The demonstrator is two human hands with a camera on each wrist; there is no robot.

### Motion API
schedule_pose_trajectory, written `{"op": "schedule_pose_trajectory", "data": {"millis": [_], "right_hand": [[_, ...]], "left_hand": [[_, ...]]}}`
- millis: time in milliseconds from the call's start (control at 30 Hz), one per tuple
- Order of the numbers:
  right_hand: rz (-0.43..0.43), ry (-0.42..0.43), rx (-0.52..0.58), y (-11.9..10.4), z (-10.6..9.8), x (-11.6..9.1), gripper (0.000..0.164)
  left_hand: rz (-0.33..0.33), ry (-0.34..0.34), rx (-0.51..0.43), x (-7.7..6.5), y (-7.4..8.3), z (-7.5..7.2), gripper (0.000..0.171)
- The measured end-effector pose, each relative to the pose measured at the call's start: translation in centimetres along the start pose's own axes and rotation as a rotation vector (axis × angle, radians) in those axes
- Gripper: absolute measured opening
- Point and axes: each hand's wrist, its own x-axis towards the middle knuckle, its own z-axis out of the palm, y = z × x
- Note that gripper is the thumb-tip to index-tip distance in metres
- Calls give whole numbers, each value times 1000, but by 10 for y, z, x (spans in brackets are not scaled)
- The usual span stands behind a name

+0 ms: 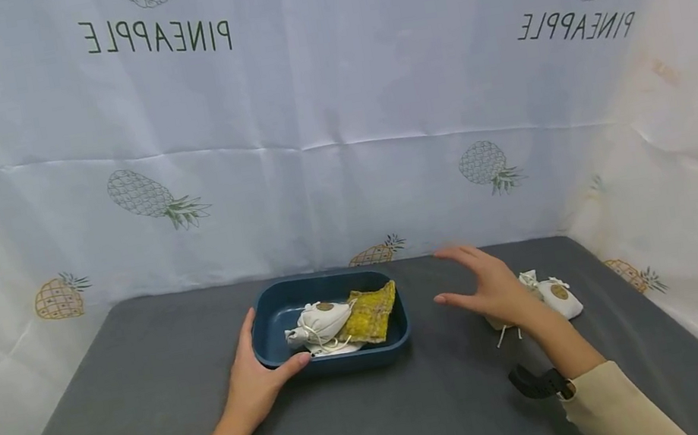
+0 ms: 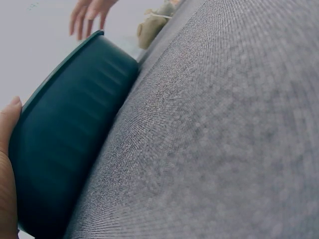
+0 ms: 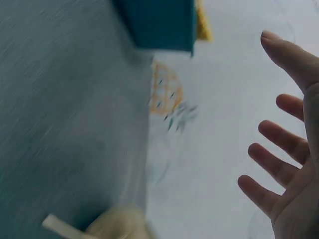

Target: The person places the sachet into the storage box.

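Observation:
My left hand (image 1: 253, 378) holds the left end of a dark blue plastic bin (image 1: 362, 359), thumb along the front rim and fingers at the left side. Inside the bin lie a white drawstring pouch (image 1: 325, 321) with a round tan label, more white cloth partly hidden beneath it, and a yellow patterned packet (image 1: 372, 315) leaning on the right wall. Right of the bin, my right hand (image 1: 498, 289) hovers with nothing in it, thumb and fingers spread apart, as the right wrist view also shows. Behind that hand are small drawstring pouches (image 1: 562, 297), partly covered by it.
A dark grey cloth-covered table (image 1: 145, 405) carries everything. White curtains (image 1: 345, 195) printed with pineapples hang behind it and along both sides. A blurred beige pouch (image 3: 119, 224) shows low in the right wrist view.

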Motion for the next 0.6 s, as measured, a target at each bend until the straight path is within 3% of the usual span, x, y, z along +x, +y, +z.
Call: {"op": "schedule_pose_trajectory", "data": {"millis": [333,600], "right_hand": [[63,9,-4,54,15,-41,75],[106,56,15,80,26,-56,84]], "left_hand": [[-4,-7,7,0,0,-1,116],[1,-6,1,0,-1,0,117]]}}
